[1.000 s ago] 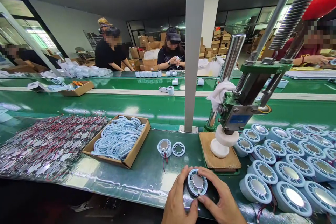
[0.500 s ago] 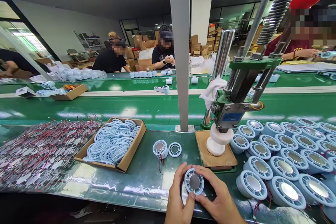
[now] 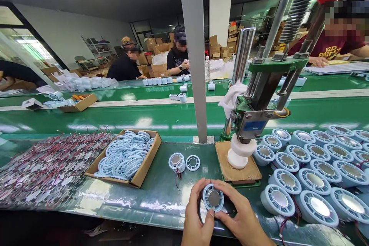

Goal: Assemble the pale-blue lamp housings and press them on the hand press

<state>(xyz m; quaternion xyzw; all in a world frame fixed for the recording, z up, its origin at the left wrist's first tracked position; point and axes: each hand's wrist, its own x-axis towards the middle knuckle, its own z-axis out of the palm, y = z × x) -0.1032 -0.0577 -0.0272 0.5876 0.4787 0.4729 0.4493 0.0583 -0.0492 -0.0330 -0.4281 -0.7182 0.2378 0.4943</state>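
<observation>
Between my two hands is a round light-blue plastic housing with a grey metal disc in its middle and a slotted rim. My left hand grips its left side, the thumb pressing at the lower edge. Around its right side curl the fingers of my right hand, thumb also near the bottom. Just beyond, on the green bench, stand another blue housing with red and black wires and a loose slotted blue ring. A hand press with a white pressing block rises over a wooden pad.
Rows of blue housings fill the right side. At left are a cardboard box of blue rings and a heap of wired metal pieces. A grey post stands before the green conveyor. Several co-workers sit across it.
The camera view has shifted slightly. My hands keep their hold on the housing, almost unmoved. At the right, a co-worker's hand has come down onto the papers.
</observation>
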